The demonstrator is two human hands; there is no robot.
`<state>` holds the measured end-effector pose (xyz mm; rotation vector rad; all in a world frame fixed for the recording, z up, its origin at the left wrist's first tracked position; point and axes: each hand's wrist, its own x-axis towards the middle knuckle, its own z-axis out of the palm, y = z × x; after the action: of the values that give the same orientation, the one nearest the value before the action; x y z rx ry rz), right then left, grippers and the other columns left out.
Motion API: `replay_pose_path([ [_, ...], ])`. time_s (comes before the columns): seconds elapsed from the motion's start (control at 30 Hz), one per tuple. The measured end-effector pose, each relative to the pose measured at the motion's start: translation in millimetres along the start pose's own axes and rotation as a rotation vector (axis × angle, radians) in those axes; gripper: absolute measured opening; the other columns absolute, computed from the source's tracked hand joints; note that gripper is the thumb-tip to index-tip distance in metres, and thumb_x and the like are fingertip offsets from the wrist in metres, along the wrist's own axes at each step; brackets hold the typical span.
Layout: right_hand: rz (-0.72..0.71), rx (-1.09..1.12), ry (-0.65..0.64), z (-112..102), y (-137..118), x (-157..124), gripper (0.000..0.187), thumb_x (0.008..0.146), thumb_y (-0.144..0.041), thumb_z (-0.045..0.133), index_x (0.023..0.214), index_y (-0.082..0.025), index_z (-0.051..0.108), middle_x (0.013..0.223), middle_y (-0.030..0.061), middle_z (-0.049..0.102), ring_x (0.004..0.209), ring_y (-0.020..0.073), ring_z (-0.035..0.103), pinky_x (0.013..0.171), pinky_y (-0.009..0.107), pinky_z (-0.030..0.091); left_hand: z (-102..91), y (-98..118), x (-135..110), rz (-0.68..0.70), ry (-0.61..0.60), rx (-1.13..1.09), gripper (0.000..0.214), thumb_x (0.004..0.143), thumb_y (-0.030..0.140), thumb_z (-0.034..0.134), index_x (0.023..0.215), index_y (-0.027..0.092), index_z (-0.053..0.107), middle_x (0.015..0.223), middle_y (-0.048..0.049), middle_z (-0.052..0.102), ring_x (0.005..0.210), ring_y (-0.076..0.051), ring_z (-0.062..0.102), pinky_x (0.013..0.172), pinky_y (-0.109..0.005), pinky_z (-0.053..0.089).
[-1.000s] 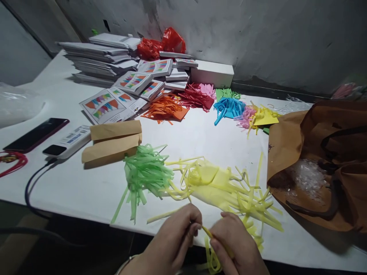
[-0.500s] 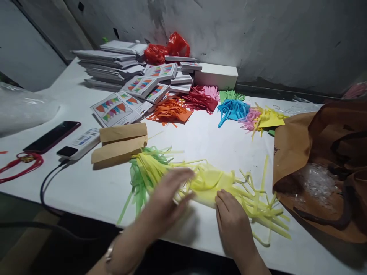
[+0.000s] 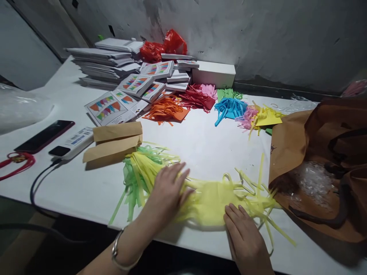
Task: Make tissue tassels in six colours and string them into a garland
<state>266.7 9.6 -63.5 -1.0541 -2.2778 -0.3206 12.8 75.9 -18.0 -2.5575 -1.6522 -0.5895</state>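
A yellow tissue-paper tassel (image 3: 215, 198) lies on the white table near its front edge, its plain middle flattened and its cut strips spreading at both ends. My left hand (image 3: 168, 193) is over the strips on its left side, fingers stretched out and apart. The fingers of my right hand (image 3: 246, 233) rest flat on the right part of the plain middle; its thumb is hidden. Left of my left hand, more yellow strips (image 3: 147, 168) lie over a green tassel (image 3: 133, 187). Two folded brown paper pieces (image 3: 114, 141) sit just behind these.
Orange (image 3: 168, 110), red (image 3: 197, 97) and blue tassels (image 3: 231, 109) lie along the back. Printed packets (image 3: 136, 84) and a white stack (image 3: 104, 63) stand back left. A phone (image 3: 44, 135) and power bank (image 3: 71, 143) lie left; a brown bag (image 3: 289, 141) stands right.
The yellow tassel's middle now lies flatter and shows more plain paper. My left hand has moved slightly up and spread its fingers; my right hand has shifted a little right and down.
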Motion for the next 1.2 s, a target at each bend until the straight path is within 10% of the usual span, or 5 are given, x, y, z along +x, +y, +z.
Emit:
replay_pose_path([
  [0.17,-0.081,0.104,0.000,-1.9,-0.8,5.7,0.031,0.096,-0.001,0.038,0.111,-0.007,0.065,0.112,0.0143,0.074,0.117,0.0259,0.065,0.102,0.045,0.049,14.1,39.4,-25.8,0.341,-0.195,-0.323,0.023,0.095,0.020,0.060,0.117,0.019,0.061,0.123,-0.0079,0.070,0.117,-0.023,0.060,0.106,-0.041,0.043],
  [0.37,0.174,0.215,-0.042,-5.1,-0.8,18.9,0.018,0.099,-0.012,0.048,0.109,-0.016,0.062,0.088,0.0062,0.072,0.089,0.0212,0.067,0.088,0.039,0.046,15.0,34.3,-26.8,0.136,-0.216,-0.470,0.021,0.101,0.016,0.044,0.099,0.020,0.065,0.102,-0.0055,0.074,0.094,-0.021,0.063,0.083,-0.034,0.048],
  [0.7,0.444,-0.119,-0.150,27.3,9.2,50.0,0.023,0.104,-0.027,0.042,0.112,-0.014,0.059,0.078,0.0076,0.062,0.074,0.0246,0.056,0.073,0.041,0.041,20.8,41.4,20.8,-0.197,-0.483,-0.031,0.024,0.100,0.019,0.043,0.084,0.017,0.061,0.083,-0.0052,0.062,0.060,-0.019,0.063,0.052,-0.028,0.042],
  [1.03,0.123,0.129,-0.135,11.8,2.3,40.8,0.028,0.096,-0.004,0.043,0.113,-0.015,0.064,0.103,0.0106,0.070,0.102,0.0244,0.062,0.101,0.047,0.037,19.2,38.9,23.6,-0.192,-0.483,-0.007,0.022,0.096,0.016,0.043,0.084,0.017,0.062,0.080,-0.0047,0.062,0.060,-0.018,0.061,0.053,-0.028,0.045],
  [1.2,0.197,0.178,-0.090,12.5,0.4,43.4,0.022,0.095,-0.005,0.046,0.098,-0.016,0.064,0.089,0.0053,0.069,0.088,0.0193,0.063,0.103,0.047,0.034,11.4,37.6,8.8,0.031,-0.164,-0.127,0.023,0.090,0.018,0.057,0.113,0.020,0.060,0.120,-0.0116,0.063,0.110,-0.030,0.056,0.094,-0.049,0.044],
])
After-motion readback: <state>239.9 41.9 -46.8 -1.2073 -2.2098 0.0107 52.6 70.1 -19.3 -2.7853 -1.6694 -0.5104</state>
